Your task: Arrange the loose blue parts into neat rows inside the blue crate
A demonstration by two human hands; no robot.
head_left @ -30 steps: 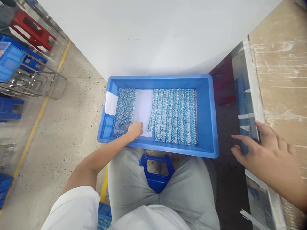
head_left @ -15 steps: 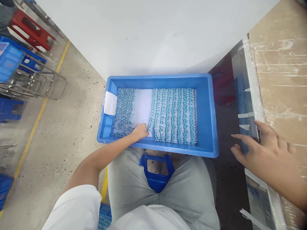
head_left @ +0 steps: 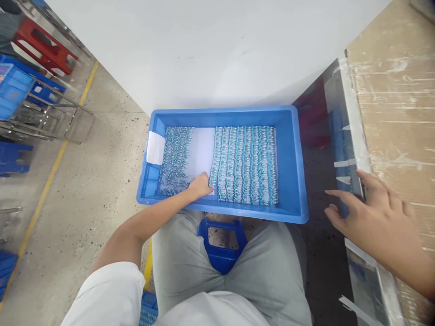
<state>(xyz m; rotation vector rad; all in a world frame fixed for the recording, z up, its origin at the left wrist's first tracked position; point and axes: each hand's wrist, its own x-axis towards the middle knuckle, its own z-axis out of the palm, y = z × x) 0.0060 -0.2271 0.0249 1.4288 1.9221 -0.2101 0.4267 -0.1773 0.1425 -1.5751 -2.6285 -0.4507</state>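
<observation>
A blue plastic bin [head_left: 290, 163] sits in front of me above my lap. On its right side, small blue-and-metal parts [head_left: 244, 165] lie in neat rows. At its left side, more of the same small parts [head_left: 175, 154] lie in a loose spread. Between them shows a bare strip of white sheet [head_left: 203, 147]. My left hand [head_left: 200, 184] is inside the bin near the front wall, fingers closed at the lower end of the leftmost row; whatever they pinch is hidden. My right hand [head_left: 377, 208] hovers beside the taped cardboard surface with fingers spread, holding nothing.
A white panel [head_left: 217, 54] rises behind the bin. Taped cardboard [head_left: 394, 108] stands on the right. A blue stool [head_left: 222, 253] is between my legs. Off to the left are a red stool [head_left: 44, 45], blue crates [head_left: 15, 90] and a metal frame.
The view has shifted slightly. My left hand stays at the same row end, and my right hand keeps its spread pose beside the cardboard.
</observation>
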